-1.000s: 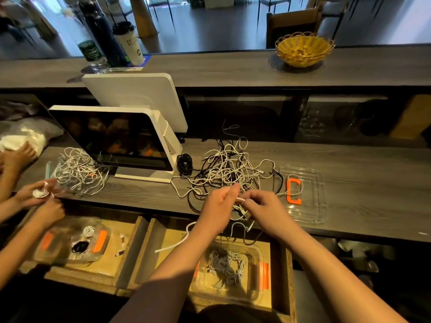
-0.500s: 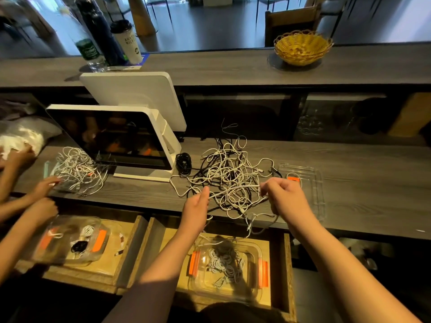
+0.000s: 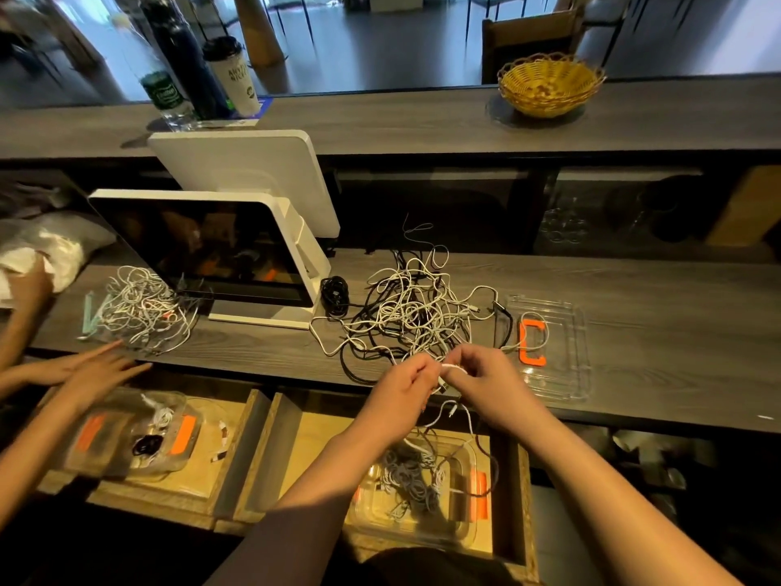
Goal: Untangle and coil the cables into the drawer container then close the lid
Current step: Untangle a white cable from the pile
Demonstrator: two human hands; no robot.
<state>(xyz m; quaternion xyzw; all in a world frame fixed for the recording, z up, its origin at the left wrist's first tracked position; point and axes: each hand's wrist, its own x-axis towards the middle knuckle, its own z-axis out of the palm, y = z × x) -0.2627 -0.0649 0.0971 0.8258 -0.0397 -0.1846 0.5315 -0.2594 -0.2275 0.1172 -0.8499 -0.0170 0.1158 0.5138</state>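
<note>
White and black cables [image 3: 416, 315] sit in one big knotted pile on the grey wood bench [image 3: 634, 340], just past both hands. The left hand [image 3: 401, 395] and the right hand [image 3: 490, 382] are close together at the bench's near edge, each pinching the same white cable [image 3: 454, 367] between fingertips. A loose end of it dangles below the hands, down toward the open drawer [image 3: 296, 450].

Straight under the hands, inside that drawer, is the clear container [image 3: 465, 526] with orange clips, and there's already a bunch of coiled white cable [image 3: 412, 480] lying in it. I think a couple of strands run from the hands down into it, but it's too tangled to be sure.

Right of the right hand, the clear lid [image 3: 566, 344] lies flat on the bench with an orange clip [image 3: 530, 342] on it and a thin cable looped across.

Off to the left of the left hand, a white screen [image 3: 203, 251] stands on the bench, then a second cable heap [image 3: 143, 310], and another person's hands [image 3: 93, 370] are reaching in above a second drawer with its own container [image 3: 139, 437].
</note>
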